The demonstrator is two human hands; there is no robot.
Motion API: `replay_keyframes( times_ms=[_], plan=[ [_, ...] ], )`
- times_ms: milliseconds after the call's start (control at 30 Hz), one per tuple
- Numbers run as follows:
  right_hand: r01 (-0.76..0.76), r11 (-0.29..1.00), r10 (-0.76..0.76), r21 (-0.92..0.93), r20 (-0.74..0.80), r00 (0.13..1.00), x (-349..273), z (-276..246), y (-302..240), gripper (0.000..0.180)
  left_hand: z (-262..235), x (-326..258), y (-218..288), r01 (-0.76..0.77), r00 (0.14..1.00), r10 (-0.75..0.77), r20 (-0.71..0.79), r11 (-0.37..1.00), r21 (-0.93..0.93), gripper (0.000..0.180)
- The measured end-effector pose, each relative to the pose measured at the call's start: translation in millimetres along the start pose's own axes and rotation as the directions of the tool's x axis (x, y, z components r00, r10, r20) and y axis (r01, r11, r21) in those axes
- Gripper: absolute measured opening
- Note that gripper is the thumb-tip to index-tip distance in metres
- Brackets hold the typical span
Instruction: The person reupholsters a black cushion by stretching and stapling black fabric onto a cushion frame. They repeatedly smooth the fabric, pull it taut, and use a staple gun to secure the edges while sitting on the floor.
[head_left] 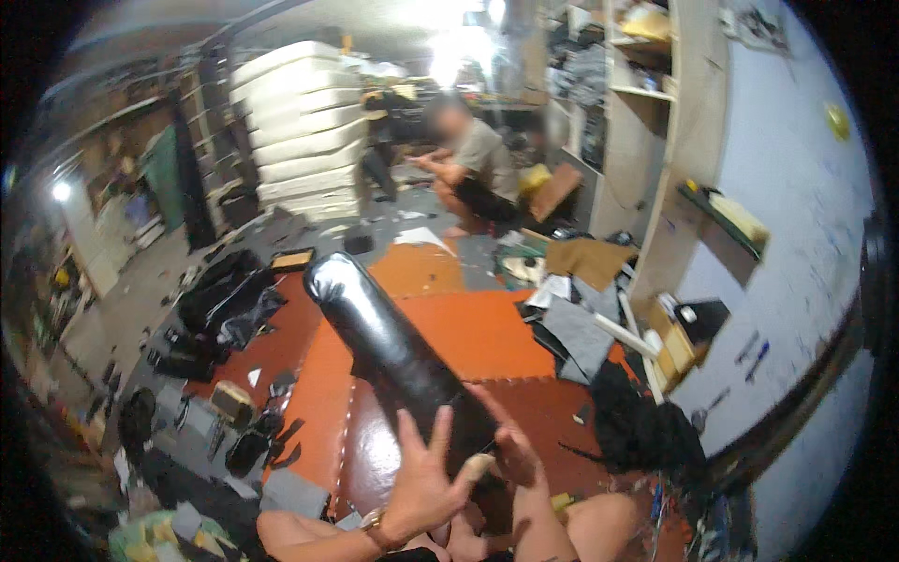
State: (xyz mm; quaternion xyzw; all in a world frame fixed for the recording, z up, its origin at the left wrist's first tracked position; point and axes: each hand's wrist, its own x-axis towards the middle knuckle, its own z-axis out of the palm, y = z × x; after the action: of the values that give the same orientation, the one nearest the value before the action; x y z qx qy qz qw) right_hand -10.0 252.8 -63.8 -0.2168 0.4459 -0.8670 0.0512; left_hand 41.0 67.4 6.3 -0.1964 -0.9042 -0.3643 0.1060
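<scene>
Just ahead of the two hands, a long glossy black piece [393, 342] is slanting forward and leftward. The left hand [433, 480] is spreading its fingers over the near end; the right hand [517, 459] is touching the right side, its grip partly hidden. Rightward, the pale wall [805, 244] is bearing dark marks [746, 347] too blurred to read.

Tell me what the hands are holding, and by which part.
A long, glossy black piece, at its near end: right hand holding its right side, left hand spread on top.
</scene>
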Motion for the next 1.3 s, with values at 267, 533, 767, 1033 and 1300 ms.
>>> replay_keyframes(
  times_ms=[267,533,767,1033,1300],
  plan=[
    [0.058,0.736,-0.210,-0.674,-0.146,0.967,117.0,-22.1,39.4,0.119,23.0,59.5,-64.2,-0.074,0.942,0.016,-0.335,0.984,-0.161,0.087],
    [0.041,0.724,-0.454,-0.688,-0.431,0.780,183.8,-65.0,36.6,0.076,4.2,158.5,-155.0,-0.047,0.998,0.004,-0.066,0.752,-0.657,0.056],
    [-0.279,0.761,-0.525,-0.586,-0.809,0.265,100.4,-120.2,82.4,0.080,47.7,8.5,-269.5,0.495,0.868,-0.477,0.135,0.853,-0.169,0.058],
    [-0.415,-0.900,0.128,-0.132,-0.991,0.038,-148.4,-310.0,-34.7,0.088,-3.6,-126.9,-342.2,0.674,0.719,-0.670,0.186,0.737,0.048,0.054],
    [-0.905,-0.426,-0.095,-0.009,-0.994,0.055,-175.4,-357.4,-53.6,0.047,-108.2,-258.4,-400.1,0.483,0.713,-0.700,0.043,0.535,0.693,0.061]
  ],
)
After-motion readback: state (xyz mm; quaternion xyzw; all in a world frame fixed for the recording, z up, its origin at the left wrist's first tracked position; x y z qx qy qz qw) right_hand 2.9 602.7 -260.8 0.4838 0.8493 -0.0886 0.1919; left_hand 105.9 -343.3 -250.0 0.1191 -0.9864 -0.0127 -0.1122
